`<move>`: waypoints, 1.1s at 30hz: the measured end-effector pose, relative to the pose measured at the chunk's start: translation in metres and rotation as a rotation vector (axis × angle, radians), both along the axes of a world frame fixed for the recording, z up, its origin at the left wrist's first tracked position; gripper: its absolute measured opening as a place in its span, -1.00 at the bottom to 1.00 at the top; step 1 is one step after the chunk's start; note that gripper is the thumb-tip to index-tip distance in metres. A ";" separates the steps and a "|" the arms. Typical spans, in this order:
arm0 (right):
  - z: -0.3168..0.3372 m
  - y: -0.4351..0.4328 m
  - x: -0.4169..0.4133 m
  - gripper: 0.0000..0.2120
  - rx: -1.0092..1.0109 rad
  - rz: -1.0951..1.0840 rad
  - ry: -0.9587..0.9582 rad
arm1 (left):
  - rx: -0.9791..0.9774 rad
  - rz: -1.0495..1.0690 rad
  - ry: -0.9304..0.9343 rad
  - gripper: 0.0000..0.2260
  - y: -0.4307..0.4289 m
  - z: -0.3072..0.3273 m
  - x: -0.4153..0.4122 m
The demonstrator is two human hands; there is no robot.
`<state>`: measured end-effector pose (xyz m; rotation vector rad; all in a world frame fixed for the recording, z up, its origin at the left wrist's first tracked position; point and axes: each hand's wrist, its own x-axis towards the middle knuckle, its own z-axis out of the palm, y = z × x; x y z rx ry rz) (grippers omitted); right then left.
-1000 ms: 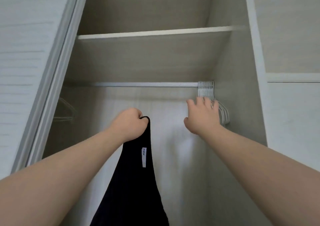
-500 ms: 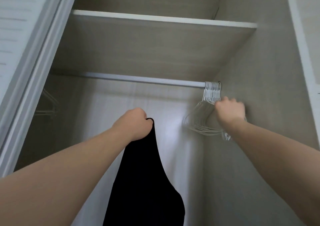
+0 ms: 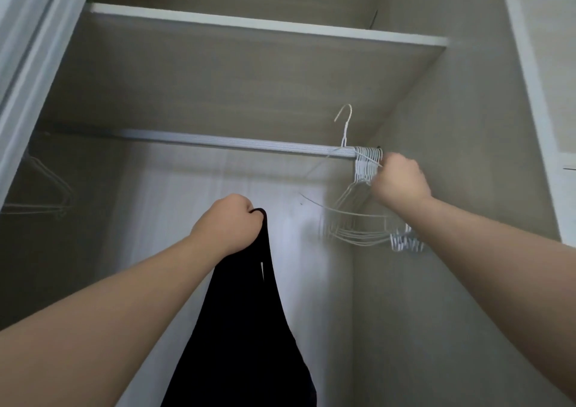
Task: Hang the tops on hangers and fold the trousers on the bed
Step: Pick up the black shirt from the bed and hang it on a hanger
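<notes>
— How is the black top (image 3: 243, 328) held?
— It is gripped by a strap in the left hand (image 3: 227, 229) and hangs limp.
— And the hangers (image 3: 358, 216)?
— White wire, bunched at the right end of the rail (image 3: 218, 141). One hanger (image 3: 344, 140) is gripped by the right hand (image 3: 399, 182), its hook above the rail.

A shelf (image 3: 249, 29) spans the wardrobe (image 3: 461, 110) above a pale rail (image 3: 218, 141).
</notes>
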<state>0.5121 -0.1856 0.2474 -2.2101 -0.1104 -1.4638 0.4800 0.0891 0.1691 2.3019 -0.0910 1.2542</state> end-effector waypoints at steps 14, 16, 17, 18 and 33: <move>-0.098 -0.102 -0.194 -0.82 0.451 0.740 -0.060 | 0.069 0.092 -0.006 -0.69 -0.091 -0.002 -0.136; -0.120 -0.131 -0.237 -0.79 0.546 0.844 -0.004 | 0.054 0.100 0.001 -0.69 -0.109 -0.010 -0.165; -0.132 -0.146 -0.255 -0.76 0.581 0.866 0.019 | 0.047 0.101 0.002 -0.70 -0.118 -0.016 -0.180; -0.144 -0.162 -0.273 -0.75 0.616 0.876 0.039 | 0.047 0.101 0.003 -0.70 -0.128 -0.023 -0.194; -0.314 -0.316 -0.399 -0.82 0.822 0.888 0.412 | 0.227 0.063 0.312 -0.74 -0.267 -0.155 -0.324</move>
